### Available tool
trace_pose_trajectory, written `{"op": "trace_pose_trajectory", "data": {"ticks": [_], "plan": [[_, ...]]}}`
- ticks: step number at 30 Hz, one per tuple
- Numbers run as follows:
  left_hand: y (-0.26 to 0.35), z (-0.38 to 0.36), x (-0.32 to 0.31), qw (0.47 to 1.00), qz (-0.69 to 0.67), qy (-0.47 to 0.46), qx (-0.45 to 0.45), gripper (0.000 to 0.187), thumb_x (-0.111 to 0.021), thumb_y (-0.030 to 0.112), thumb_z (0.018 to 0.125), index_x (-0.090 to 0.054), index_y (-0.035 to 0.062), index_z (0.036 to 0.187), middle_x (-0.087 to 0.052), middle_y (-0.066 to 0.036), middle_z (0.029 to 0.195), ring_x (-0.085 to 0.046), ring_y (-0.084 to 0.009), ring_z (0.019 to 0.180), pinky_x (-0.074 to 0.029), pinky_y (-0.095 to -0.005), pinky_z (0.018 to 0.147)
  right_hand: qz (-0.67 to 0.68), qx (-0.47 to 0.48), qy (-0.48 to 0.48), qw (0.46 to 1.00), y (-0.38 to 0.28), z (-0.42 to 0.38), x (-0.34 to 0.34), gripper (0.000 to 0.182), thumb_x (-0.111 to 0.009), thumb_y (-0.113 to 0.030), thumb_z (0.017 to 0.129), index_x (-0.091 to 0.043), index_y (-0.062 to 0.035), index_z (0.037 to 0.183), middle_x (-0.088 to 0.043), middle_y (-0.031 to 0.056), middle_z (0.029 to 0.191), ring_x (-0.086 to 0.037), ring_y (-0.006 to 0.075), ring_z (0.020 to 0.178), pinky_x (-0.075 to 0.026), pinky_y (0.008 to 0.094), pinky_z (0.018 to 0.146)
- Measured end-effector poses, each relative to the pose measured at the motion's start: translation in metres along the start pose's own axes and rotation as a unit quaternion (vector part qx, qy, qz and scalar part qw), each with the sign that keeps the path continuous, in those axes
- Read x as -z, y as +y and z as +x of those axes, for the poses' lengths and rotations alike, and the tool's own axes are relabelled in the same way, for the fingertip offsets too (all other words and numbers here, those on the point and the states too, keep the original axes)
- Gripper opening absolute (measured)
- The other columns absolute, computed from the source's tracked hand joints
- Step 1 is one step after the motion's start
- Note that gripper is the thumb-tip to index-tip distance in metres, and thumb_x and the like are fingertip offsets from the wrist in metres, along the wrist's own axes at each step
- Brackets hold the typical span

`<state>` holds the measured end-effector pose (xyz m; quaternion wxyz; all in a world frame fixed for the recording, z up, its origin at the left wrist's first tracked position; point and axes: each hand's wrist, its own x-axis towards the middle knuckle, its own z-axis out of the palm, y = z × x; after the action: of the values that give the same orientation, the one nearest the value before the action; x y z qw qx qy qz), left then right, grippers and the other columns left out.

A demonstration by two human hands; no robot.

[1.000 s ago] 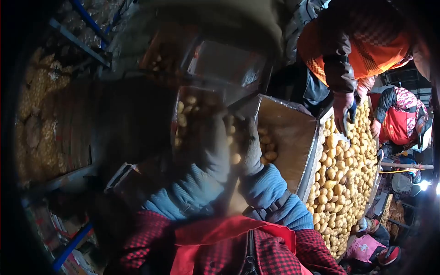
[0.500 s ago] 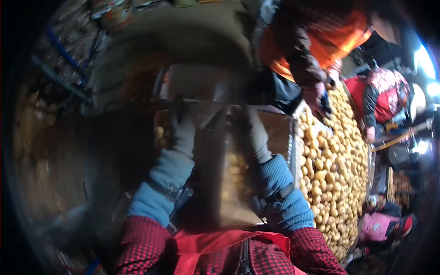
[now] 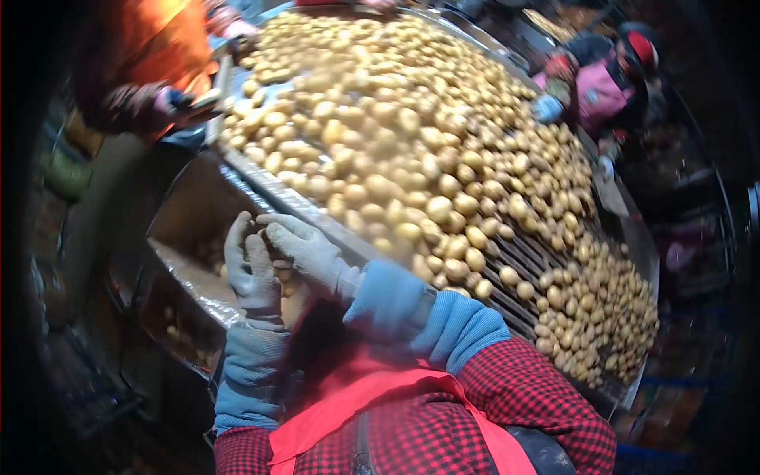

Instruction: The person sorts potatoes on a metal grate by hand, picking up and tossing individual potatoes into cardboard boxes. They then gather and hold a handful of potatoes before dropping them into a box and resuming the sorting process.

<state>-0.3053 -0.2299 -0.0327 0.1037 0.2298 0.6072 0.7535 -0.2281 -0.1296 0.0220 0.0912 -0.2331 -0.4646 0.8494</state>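
Observation:
Both my hands wear pale grey, dirt-marked gloves and hover over a cardboard box with potatoes inside. My left hand is open, its fingers apart and slightly bent upward. From the right, my right hand reaches across with its fingers loosely bent, close to my left fingertips; no object shows in it. Beside the box, a metal-edged sorting table carries a broad heap of potatoes. Shiny tape runs along the box edge below my left hand.
Dark rollers show between potatoes at the table's right part. A person in orange stands at the upper left, a glove by the table edge. Across the table, a person in a pink apron reaches over the potatoes. More potatoes lie lower left.
My view has swung right, so the sorting table now fills the middle. My hands, apart and blurred over the box before, are now close together at its table side.

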Motion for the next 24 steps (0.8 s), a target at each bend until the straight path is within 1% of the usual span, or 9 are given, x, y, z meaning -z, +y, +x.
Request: {"op": "trace_pose_trajectory", "data": {"ticks": [4,9,10,11,12,15,18,21,24], "plan": [[-0.009,-0.049,-0.082,0.988,0.064,-0.116,-0.075,0.046,-0.061,0.023,0.103,-0.053,-0.0039,0.139,-0.058,-0.017,0.136,-0.059,-0.0262,0.121,-0.048,-0.0379,0.104,-0.01,0.118,0.063,0.991,-0.003,-0.076,0.085,0.038,-0.058,-0.024,0.104,-0.058,-0.0037,0.137,-0.065,0.0036,0.112,-0.06,0.0104,0.097,-0.052,0.0249,0.085],[0.004,-0.088,-0.167,0.889,0.346,-0.204,-0.219,0.017,-0.064,0.025,0.086,-0.063,0.0099,0.094,-0.062,-0.014,0.093,-0.056,-0.0396,0.088,-0.046,-0.0492,0.074,-0.082,0.143,0.191,0.968,-0.017,-0.196,0.194,0.04,-0.058,-0.021,0.104,-0.055,-0.0006,0.138,-0.061,0.0051,0.12,-0.06,0.0116,0.103,-0.052,0.0252,0.084],[0.024,-0.097,-0.171,0.817,0.483,-0.292,-0.12,0.043,-0.067,0.026,0.089,-0.063,0.0081,0.128,-0.066,-0.018,0.122,-0.059,-0.0385,0.119,-0.04,-0.0507,0.103,-0.082,0.171,0.259,0.947,-0.008,-0.21,0.217,0.042,-0.059,-0.013,0.102,-0.052,0.0,0.142,-0.061,0.0066,0.124,-0.061,0.0157,0.106,-0.052,0.0277,0.09],[0.016,-0.11,-0.174,0.841,0.448,-0.247,-0.176,0.049,-0.065,0.032,0.089,-0.06,0.0104,0.133,-0.06,-0.018,0.133,-0.053,-0.0378,0.128,-0.03,-0.0552,0.111,-0.133,0.105,0.297,0.94,-0.034,-0.238,0.214,0.043,-0.059,-0.006,0.1,-0.051,0.0004,0.142,-0.06,0.0098,0.128,-0.059,0.0212,0.119,-0.05,0.0311,0.1],[-0.004,-0.119,-0.173,0.836,0.462,-0.225,-0.193,0.054,-0.063,0.036,0.091,-0.057,0.0109,0.138,-0.053,-0.02,0.142,-0.046,-0.0382,0.135,-0.024,-0.0569,0.115,-0.223,0.219,0.28,0.908,-0.016,-0.253,0.244,0.048,-0.058,-0.003,0.099,-0.048,-0.0005,0.145,-0.056,0.0131,0.138,-0.055,0.0232,0.125,-0.048,0.0347,0.105],[0.003,-0.12,-0.178,0.839,0.474,-0.206,-0.172,0.064,-0.064,0.042,0.088,-0.053,0.0112,0.143,-0.051,-0.023,0.143,-0.043,-0.0398,0.137,-0.023,-0.0565,0.116,-0.393,0.208,0.258,0.857,-0.023,-0.305,0.258,0.066,-0.067,-0.009,0.091,-0.041,-0.002,0.151,-0.044,0.0191,0.152,-0.045,0.0288,0.139,-0.038,0.0405,0.114],[0.01,-0.118,-0.181,0.836,0.476,-0.222,-0.157,0.088,-0.072,0.05,0.078,-0.044,0.009,0.15,-0.049,-0.026,0.144,-0.042,-0.0409,0.138,-0.023,-0.0574,0.117,-0.634,0.178,0.221,0.719,0.004,-0.325,0.286,0.085,-0.077,-0.032,0.083,-0.037,-0.0031,0.153,-0.036,0.0267,0.155,-0.032,0.0442,0.146,-0.024,0.0515,0.122],[0.031,-0.114,-0.188,0.8,0.514,-0.293,-0.1,0.101,-0.078,0.052,0.069,-0.041,0.01,0.153,-0.045,-0.026,0.149,-0.039,-0.0417,0.141,-0.024,-0.0574,0.117,-0.664,0.235,0.238,0.668,0.001,-0.308,0.276,0.082,-0.078,-0.037,0.081,-0.043,-0.0092,0.149,-0.041,0.0281,0.149,-0.034,0.0487,0.141,-0.026,0.0566,0.119],[0.038,-0.115,-0.197,0.766,0.55,-0.318,-0.101,0.108,-0.081,0.05,0.066,-0.036,0.0134,0.157,-0.04,-0.028,0.152,-0.037,-0.0433,0.142,-0.025,-0.055,0.118,-0.716,0.136,0.221,0.648,-0.004,-0.283,0.276,0.091,-0.079,-0.045,0.077,-0.038,-0.0164,0.153,-0.031,0.0262,0.155,-0.021,0.0548,0.144,-0.027,0.064,0.115]]}}
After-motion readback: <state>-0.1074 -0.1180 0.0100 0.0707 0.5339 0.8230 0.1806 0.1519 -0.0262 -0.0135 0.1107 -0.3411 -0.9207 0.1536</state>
